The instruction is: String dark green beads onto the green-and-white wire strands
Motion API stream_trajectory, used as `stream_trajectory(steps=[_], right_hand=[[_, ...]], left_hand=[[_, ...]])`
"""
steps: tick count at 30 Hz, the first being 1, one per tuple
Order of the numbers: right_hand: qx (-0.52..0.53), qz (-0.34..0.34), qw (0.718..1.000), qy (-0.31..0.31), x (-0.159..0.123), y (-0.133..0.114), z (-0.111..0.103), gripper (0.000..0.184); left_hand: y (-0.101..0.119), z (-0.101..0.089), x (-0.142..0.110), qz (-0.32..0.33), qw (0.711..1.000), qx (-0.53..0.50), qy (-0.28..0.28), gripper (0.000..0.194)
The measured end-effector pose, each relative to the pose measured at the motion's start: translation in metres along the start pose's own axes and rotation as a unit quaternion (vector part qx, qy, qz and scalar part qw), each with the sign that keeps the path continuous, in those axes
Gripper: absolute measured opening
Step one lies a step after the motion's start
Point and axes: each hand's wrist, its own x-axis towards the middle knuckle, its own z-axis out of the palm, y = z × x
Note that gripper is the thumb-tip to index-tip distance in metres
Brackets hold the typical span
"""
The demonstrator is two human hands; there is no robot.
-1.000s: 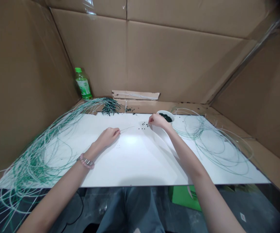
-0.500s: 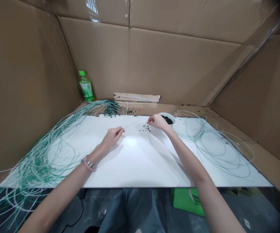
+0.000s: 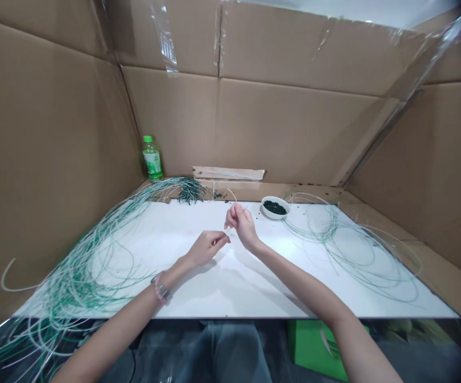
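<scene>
My left hand (image 3: 208, 247), with a pink beaded bracelet (image 3: 162, 290) at the wrist, is closed on a thin pale strand (image 3: 229, 231). Just beyond it, slightly higher and to the right, my right hand (image 3: 241, 224) pinches the same strand with thumb and forefinger. A short stretch shows between the two hands, and a curved white end rises behind the right fingers. Whether a small black piece is also in the right fingers is too small to tell. Right of that hand stands a white bowl (image 3: 268, 213) of small black pieces (image 3: 274, 207).
Green and white strands (image 3: 68, 282) pile along the left side, their dark-tipped ends (image 3: 190, 190) bunched at the back. Looser coils (image 3: 330, 229) lie on the right. A green bottle (image 3: 153, 160) stands in the back left corner. Cardboard walls (image 3: 294, 127) enclose the white table (image 3: 262, 298).
My right hand has moved left, away from the loose black pieces by the bowl, to the strand. My left hand has shifted right, so both now meet. The view has tilted up slightly.
</scene>
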Motion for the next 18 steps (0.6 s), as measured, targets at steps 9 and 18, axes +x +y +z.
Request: stream_trajectory(steps=[9, 18], right_hand=[[0.03, 0.057, 0.994, -0.093, -0.019, 0.0, -0.01, 0.04], [-0.033, 0.07, 0.983, -0.169, -0.023, -0.005, -0.009, 0.041]], left_hand=[[0.025, -0.013, 0.025, -0.023, 0.97, -0.16, 0.183, 0.029], [0.03, -0.011, 0.029, -0.044, 0.96, -0.202, 0.189, 0.024]])
